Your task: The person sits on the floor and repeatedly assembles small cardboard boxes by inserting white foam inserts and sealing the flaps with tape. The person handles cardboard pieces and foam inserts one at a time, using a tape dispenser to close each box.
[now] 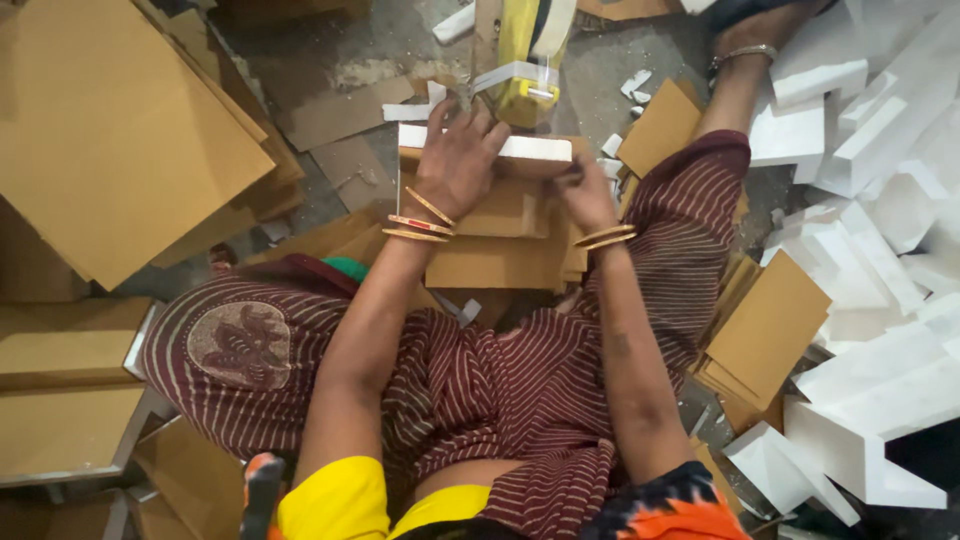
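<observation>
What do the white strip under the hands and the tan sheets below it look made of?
White strip: probably rigid foam, matte, with a thick blunt edge like the white blocks nearby. Tan sheets: likely cardboard or thin fibreboard, flat, dull brown. The left hand presses on the strip.

Panel under our left hand (458,160): matt brown cardboard (500,210), smooth.
Edge strip (535,148): white, foam-like, dull.
Our bangles (420,225): shiny metal, gold and red.
Our trousers (500,380): striped maroon cloth, soft.
White blocks (870,390): matt foam.
Floor (400,40): rough grey concrete.
Tape dispenser (525,60): glossy yellow plastic.
</observation>
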